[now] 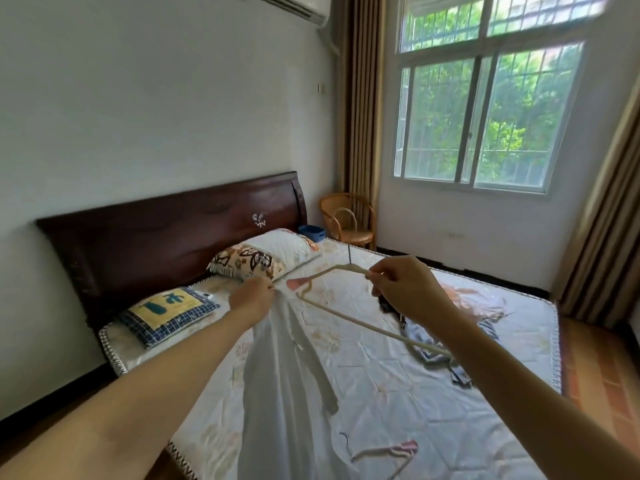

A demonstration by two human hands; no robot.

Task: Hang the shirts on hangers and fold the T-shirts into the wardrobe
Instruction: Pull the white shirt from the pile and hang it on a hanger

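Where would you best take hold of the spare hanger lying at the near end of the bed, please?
Probably the spare hanger by its thin shoulder bar, coming straight down from above: it lies flat on the bed, apart from the white shirt.

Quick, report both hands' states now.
Left hand: closed, pinching the top of the hanging white shirt.
Right hand: closed, pinching the beige triangular clothes hanger near its hook.
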